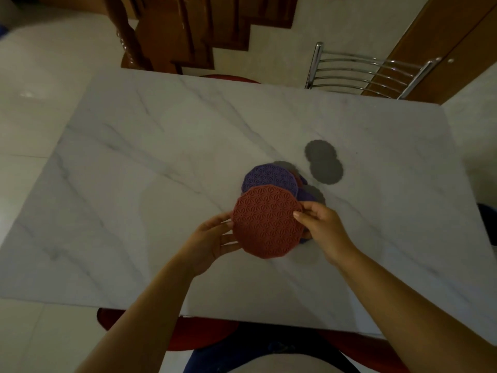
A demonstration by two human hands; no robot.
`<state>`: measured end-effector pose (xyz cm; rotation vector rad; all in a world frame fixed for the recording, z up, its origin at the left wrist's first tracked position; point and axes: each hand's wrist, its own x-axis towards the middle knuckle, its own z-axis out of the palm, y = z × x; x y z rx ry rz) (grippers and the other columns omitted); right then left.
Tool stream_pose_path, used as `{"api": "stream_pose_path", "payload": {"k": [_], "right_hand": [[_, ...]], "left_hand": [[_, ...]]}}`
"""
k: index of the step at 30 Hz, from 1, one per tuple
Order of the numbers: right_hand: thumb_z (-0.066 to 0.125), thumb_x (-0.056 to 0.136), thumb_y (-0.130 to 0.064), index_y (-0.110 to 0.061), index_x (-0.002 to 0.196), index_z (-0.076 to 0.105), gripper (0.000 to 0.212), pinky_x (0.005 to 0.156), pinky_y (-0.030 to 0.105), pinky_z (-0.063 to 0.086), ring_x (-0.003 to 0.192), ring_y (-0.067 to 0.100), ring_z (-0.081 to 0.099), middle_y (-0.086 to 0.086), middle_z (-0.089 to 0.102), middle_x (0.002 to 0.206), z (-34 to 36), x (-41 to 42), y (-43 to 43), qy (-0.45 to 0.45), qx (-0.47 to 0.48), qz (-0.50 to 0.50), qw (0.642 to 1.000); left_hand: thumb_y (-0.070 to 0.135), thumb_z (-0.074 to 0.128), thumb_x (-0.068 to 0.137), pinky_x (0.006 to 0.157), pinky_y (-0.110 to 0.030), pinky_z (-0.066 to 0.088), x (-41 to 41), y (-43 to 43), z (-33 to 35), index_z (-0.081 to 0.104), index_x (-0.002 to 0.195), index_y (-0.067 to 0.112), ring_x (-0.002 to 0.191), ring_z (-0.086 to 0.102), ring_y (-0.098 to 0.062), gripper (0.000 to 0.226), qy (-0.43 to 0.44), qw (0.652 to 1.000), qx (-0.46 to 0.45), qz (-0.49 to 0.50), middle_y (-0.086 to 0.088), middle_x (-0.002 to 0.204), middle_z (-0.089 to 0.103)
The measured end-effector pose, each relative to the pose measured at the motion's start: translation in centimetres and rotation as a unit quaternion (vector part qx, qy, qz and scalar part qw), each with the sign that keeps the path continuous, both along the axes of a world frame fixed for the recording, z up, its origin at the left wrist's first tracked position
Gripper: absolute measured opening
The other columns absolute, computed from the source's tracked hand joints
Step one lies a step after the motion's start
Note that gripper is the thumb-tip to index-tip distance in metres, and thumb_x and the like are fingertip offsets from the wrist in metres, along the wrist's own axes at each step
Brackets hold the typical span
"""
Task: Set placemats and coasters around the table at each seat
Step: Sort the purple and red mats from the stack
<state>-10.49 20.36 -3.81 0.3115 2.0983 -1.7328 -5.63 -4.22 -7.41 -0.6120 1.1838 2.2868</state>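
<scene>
A round red placemat (267, 220) with a star pattern is held just above the white marble table (139, 170). My left hand (212, 238) grips its left edge and my right hand (320, 222) pinches its right edge. Behind it lies a purple placemat (269, 177) on a small pile; more purple and red edges of the pile (302, 188) peek out to the right. Two grey round coasters (324, 162) lie overlapping on the table to the back right. Another grey coaster (316, 193) is partly hidden beside the pile.
A chrome-backed chair (368, 72) stands at the far right side of the table. A red seat (231, 76) shows at the far edge and another red seat (204, 335) at the near edge below me. A wooden staircase (188, 30) rises beyond.
</scene>
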Motion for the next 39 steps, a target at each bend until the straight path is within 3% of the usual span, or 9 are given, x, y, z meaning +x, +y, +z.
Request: {"api": "stream_pose_path", "payload": {"k": [6, 11, 14, 16, 18, 22, 30, 35, 39], "right_hand": [[0.059, 0.088, -0.009, -0.022, 0.088, 0.067, 0.016, 0.055, 0.022, 0.054, 0.070, 0.007, 0.069, -0.005, 0.071, 0.078, -0.7, -0.3, 0.2, -0.031, -0.014, -0.015, 0.999], [0.062, 0.088, -0.022, -0.022, 0.098, 0.066, 0.011, 0.076, 0.031, 0.056, 0.095, 0.020, 0.066, 0.005, 0.068, 0.105, -2.0, -2.1, 0.4, -0.106, 0.006, 0.015, 0.994], [0.063, 0.086, -0.023, -0.015, 0.114, 0.059, 0.029, 0.090, 0.036, 0.050, 0.109, 0.023, 0.059, 0.004, 0.059, 0.120, -3.0, -5.2, -0.2, -0.038, 0.140, 0.016, 0.989], [0.067, 0.082, -0.031, -0.013, 0.126, 0.053, 0.050, 0.096, 0.040, 0.045, 0.118, 0.027, 0.052, 0.008, 0.055, 0.129, -3.4, -7.4, -0.9, 0.033, 0.304, 0.065, 0.950], [0.066, 0.078, -0.047, -0.015, 0.141, 0.036, 0.077, 0.104, 0.044, 0.037, 0.133, 0.032, 0.034, 0.011, 0.036, 0.146, -3.9, -8.8, -1.5, 0.017, 0.425, 0.122, 0.897], [0.063, 0.073, -0.063, -0.015, 0.147, 0.016, 0.100, 0.110, 0.049, 0.025, 0.140, 0.033, 0.014, 0.009, 0.013, 0.154, -4.9, -9.5, -3.3, -0.040, 0.499, 0.192, 0.844], [0.077, 0.070, -0.041, -0.012, 0.135, 0.034, 0.083, 0.108, 0.046, 0.031, 0.134, 0.031, 0.028, 0.010, 0.033, 0.143, -5.0, -8.8, -4.4, 0.069, 0.490, 0.119, 0.861], [0.066, 0.080, -0.016, -0.011, 0.108, 0.049, 0.033, 0.070, 0.033, 0.045, 0.093, 0.026, 0.058, 0.007, 0.060, 0.108, -3.6, -8.4, -3.6, 0.061, 0.331, -0.002, 0.942], [0.062, 0.083, -0.007, -0.006, 0.108, 0.057, 0.026, 0.084, 0.038, 0.050, 0.097, 0.028, 0.063, 0.013, 0.067, 0.106, -1.3, -8.8, -0.8, 0.083, 0.230, -0.057, 0.968]], "left_hand": [[0.003, 0.049, 0.093, 0.062, -0.033, 0.060, -0.2, 0.3, 0.0, 0.065, 0.107, 0.015, 0.072, 0.072, -0.018, 0.025, 0.009, 0.999, -0.043, 0.007, -0.002, 0.084, 0.075], [0.004, 0.048, 0.094, 0.062, -0.033, 0.060, -0.4, 0.2, -0.5, 0.064, 0.106, 0.017, 0.069, 0.070, -0.017, 0.024, 0.007, 0.998, -0.064, 0.026, -0.002, 0.082, 0.072], [0.005, 0.048, 0.095, 0.065, -0.035, 0.061, -0.3, -0.3, -1.1, 0.065, 0.106, 0.018, 0.071, 0.070, -0.018, 0.023, -0.004, 0.996, -0.074, 0.049, -0.003, 0.086, 0.070], [0.005, 0.047, 0.096, 0.068, -0.035, 0.061, -0.2, -0.7, -1.5, 0.064, 0.105, 0.018, 0.071, 0.069, -0.018, 0.024, -0.010, 0.995, -0.081, 0.055, -0.005, 0.090, 0.068], [0.004, 0.046, 0.096, 0.068, -0.035, 0.061, -0.2, -1.0, -1.7, 0.063, 0.105, 0.018, 0.070, 0.070, -0.017, 0.024, -0.017, 0.994, -0.090, 0.058, -0.006, 0.091, 0.067], [0.003, 0.045, 0.096, 0.070, -0.037, 0.060, -0.5, -1.6, -2.0, 0.063, 0.104, 0.019, 0.069, 0.070, -0.016, 0.025, -0.024, 0.992, -0.100, 0.072, -0.003, 0.088, 0.068], [0.003, 0.045, 0.096, 0.063, -0.031, 0.061, -0.4, -2.2, -1.9, 0.062, 0.102, 0.020, 0.066, 0.070, -0.014, 0.025, -0.034, 0.989, -0.102, 0.099, -0.005, 0.089, 0.065], [0.004, 0.045, 0.096, 0.066, -0.033, 0.060, -0.5, -2.1, -1.7, 0.062, 0.102, 0.021, 0.066, 0.069, -0.014, 0.024, -0.033, 0.990, -0.103, 0.091, -0.004, 0.089, 0.064], [0.003, 0.046, 0.095, 0.067, -0.034, 0.060, -0.7, -2.0, -1.6, 0.063, 0.101, 0.021, 0.068, 0.069, -0.014, 0.026, -0.031, 0.990, -0.104, 0.091, -0.003, 0.087, 0.066]]}}
